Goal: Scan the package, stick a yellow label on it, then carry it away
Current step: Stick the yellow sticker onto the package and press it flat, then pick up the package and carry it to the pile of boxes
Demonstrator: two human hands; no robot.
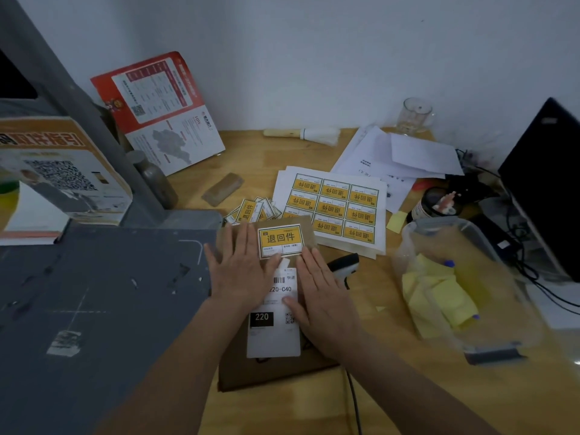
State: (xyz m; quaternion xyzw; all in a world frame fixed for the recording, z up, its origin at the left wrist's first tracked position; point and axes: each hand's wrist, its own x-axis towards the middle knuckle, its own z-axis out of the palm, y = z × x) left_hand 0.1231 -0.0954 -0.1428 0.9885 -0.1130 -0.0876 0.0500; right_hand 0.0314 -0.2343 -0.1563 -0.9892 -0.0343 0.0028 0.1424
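Wooden desk (251,158), cluttered, white wall behind. Brown package (276,368) flat at frame centre, yellow label (280,240) on its upper end. Left hand (243,274) and right hand (324,301) both flat, fingers straight, pressing, gripping nothing. Risks: label edge near shipping label (274,328) not stuck, peels on carry; scanner (343,265) cable under package snags on lift.
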